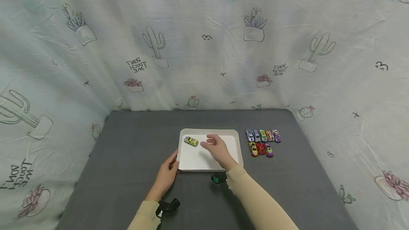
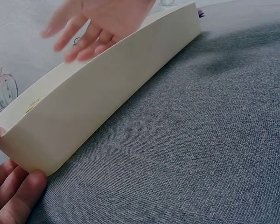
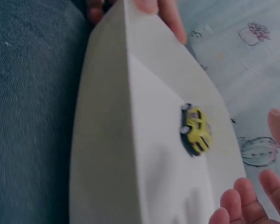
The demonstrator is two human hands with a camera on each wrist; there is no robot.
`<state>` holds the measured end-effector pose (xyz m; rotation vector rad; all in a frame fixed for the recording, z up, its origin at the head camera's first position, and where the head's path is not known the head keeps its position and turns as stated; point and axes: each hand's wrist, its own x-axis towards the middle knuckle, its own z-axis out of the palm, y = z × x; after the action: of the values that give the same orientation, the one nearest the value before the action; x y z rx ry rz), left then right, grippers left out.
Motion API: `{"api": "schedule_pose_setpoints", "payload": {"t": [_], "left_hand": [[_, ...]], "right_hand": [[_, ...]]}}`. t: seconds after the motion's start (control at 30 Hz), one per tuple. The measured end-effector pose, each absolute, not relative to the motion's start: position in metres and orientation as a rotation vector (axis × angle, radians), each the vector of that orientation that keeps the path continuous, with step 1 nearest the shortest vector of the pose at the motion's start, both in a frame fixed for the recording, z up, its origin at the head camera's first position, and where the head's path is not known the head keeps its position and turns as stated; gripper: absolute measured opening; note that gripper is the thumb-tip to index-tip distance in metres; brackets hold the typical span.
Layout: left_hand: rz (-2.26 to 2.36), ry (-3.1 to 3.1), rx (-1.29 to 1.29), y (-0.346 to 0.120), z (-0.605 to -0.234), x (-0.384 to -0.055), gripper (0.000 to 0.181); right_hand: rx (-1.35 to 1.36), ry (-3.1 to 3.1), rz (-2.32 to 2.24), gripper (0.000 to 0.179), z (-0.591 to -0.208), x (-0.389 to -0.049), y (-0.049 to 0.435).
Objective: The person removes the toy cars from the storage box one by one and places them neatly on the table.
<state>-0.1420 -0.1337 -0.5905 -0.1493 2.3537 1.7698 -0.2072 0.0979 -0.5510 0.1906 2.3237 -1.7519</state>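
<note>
A white rectangular tray [image 1: 198,163] lies on the dark grey table. Inside it, toward the far left corner, sits one yellow toy car [image 1: 191,141], also seen in the right wrist view. My left hand [image 1: 167,176] grips the tray's near left corner, with fingers [image 2: 21,198] low against the outer wall and another at the rim. Over the tray hovers my right hand [image 1: 219,151], its fingers apart and loosely bent, holding nothing. The yellow car [image 3: 196,129] is just left of its fingertips, not touched.
Right of the tray, several toy cars stand in two rows on the table: a far row with a green car [image 1: 263,136] and a near row with a red car [image 1: 260,148]. A cactus-print curtain [image 1: 204,63] encloses the back and sides.
</note>
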Motion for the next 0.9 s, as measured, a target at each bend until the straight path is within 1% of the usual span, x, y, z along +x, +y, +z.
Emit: {"api": "schedule_pose_setpoints", "payload": {"t": [0.2,0.47,0.67,0.77,0.9], "left_hand": [[1.774,2.328,-0.143,-0.132,-0.591,-0.142,0.050],[1.790,2.321,-0.145,-0.132,-0.590,-0.142,0.049],[1.788,2.320,-0.141,-0.133,-0.588,-0.142,0.049],[1.786,2.321,-0.141,-0.133,-0.588,-0.142,0.050],[1.779,2.328,-0.138,-0.134,-0.588,-0.143,0.049]], "right_hand": [[0.185,2.284,-1.742,0.058,-0.559,-0.210,0.083],[0.206,2.291,-1.727,0.054,-0.567,-0.214,0.063],[0.252,2.436,-1.579,0.049,-0.574,-0.217,0.054],[0.280,2.512,-1.489,0.050,-0.578,-0.218,0.051],[0.311,2.580,-1.390,0.056,-0.579,-0.219,0.047]]}}
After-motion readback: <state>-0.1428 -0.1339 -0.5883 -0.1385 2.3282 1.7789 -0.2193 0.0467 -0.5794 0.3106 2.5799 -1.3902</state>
